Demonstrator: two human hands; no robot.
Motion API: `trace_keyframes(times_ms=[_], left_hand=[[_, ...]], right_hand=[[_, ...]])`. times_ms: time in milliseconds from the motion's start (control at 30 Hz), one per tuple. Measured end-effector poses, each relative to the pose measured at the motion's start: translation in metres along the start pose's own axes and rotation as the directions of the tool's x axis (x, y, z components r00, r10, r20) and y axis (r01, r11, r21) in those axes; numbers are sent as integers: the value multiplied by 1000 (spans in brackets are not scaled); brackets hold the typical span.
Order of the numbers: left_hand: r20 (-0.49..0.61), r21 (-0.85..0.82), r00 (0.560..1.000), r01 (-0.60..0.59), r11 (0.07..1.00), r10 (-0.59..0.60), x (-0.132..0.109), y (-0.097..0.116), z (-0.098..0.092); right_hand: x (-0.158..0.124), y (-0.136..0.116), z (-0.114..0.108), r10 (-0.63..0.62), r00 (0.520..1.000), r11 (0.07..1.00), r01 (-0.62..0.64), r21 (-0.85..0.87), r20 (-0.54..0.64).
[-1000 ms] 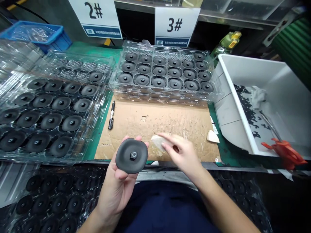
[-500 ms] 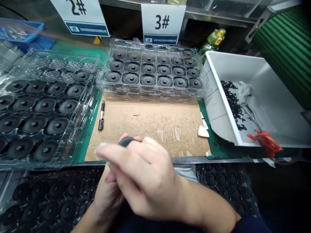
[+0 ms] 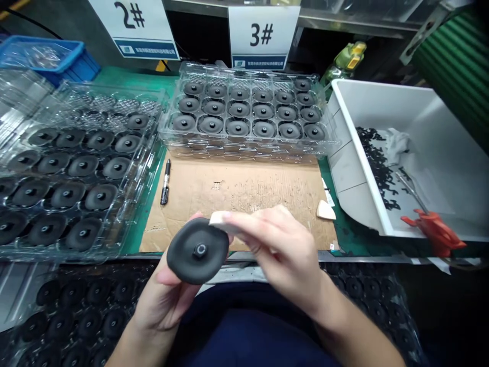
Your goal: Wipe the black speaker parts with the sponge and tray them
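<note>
My left hand (image 3: 170, 293) holds a round black disc part (image 3: 198, 270) by its edge, with the thumb at the lower left rim. The disc is shallow like a dish, with a small raised hub at its centre, and its face is turned up toward me. Between the fingers of my right hand (image 3: 284, 250) is a small white pad (image 3: 219, 219), which meets the upper right rim of the disc. Both hands are above the front edge of the bench, before a cardboard sheet (image 3: 244, 193).
Clear plastic trays of black discs stand at the left (image 3: 126, 204) and the back (image 3: 248, 140). A pen (image 3: 165, 182) and a pale wedge (image 3: 326, 210) lie on the cardboard. At right, a white bin (image 3: 353, 188) contains small black parts; a red-handled tool (image 3: 435, 232) rests over its rim.
My right hand has moved right, off the disc it was covering. The disc now shows its face, and the white pad has come into sight at its rim. The view has shifted slightly.
</note>
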State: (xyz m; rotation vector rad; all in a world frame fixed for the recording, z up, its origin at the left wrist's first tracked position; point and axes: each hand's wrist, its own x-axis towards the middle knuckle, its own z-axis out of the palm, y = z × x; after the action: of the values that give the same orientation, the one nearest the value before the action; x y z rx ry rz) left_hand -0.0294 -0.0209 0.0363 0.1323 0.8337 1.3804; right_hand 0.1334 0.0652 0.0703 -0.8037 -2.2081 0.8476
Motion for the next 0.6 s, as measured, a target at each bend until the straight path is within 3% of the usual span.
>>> trace_keyframes(times_ms=[100,167,300,400,500,600], left_hand=[[103,-29,995,14,999,-11,-2,1,9],[156,-48,988,29,998,-21,-1,0,13],[196,-72,980,45,996,-30,3,-3,11],[213,-80,977,44,996,-26,4,-2,9],[203,-69,979,24,997,-9,3,-2,10],[180,-57,984,-6,998,16,3,-6,12]], right_hand=[[-10,22,8,207,969,975,-193,114,-133],[-25,38,18,315,936,948,-303,92,-155],[-59,68,45,352,936,936,-352,2,-16],[-66,82,48,338,939,941,-338,-6,63],[-50,70,28,372,928,928,-372,11,6],[-26,34,1,332,934,943,-325,70,-132]])
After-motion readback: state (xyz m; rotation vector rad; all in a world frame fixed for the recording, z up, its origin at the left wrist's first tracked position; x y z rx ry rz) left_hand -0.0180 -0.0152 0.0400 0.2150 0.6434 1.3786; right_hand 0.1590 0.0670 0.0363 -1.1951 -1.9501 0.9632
